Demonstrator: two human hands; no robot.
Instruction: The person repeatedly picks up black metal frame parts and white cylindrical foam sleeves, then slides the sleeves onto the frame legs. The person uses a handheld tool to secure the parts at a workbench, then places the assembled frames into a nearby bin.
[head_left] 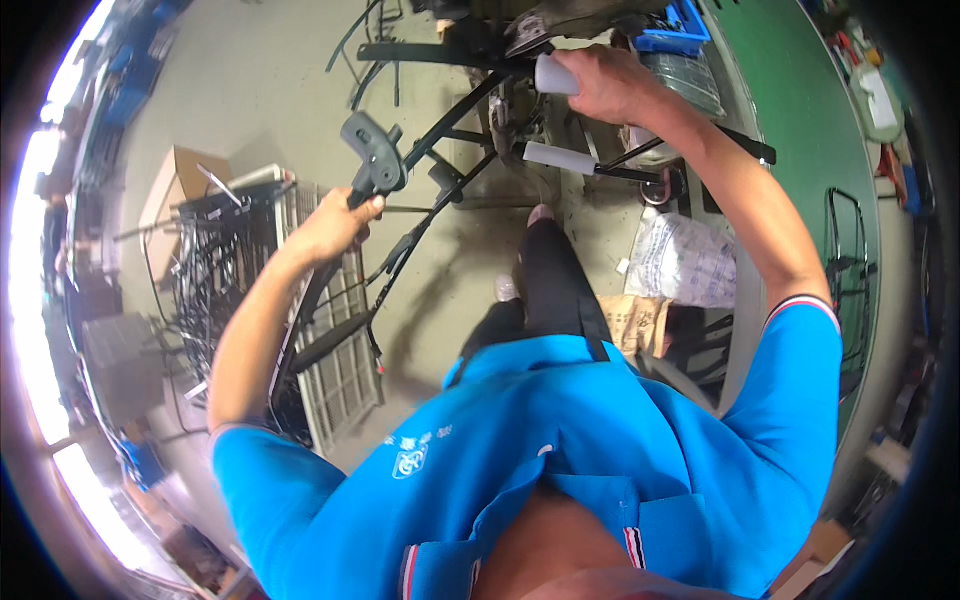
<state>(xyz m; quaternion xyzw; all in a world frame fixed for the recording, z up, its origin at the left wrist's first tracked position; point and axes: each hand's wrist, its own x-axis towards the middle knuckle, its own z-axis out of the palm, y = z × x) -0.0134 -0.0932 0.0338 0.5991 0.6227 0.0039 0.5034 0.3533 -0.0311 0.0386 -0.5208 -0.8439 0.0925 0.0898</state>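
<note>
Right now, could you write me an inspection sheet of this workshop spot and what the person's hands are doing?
Surface: grey concrete floor, no bench under the hands.
Job's things: black metal tube frame with grey foam grips.
Clutter: wire rack with black parts; clear plastic bag; cardboard box; blue crate.
Grippers: left hand closed around a black lever handle; right hand closed on a grey grip.
Cables: thin black cable along the frame.
Surroundings: green floor strip.
</note>
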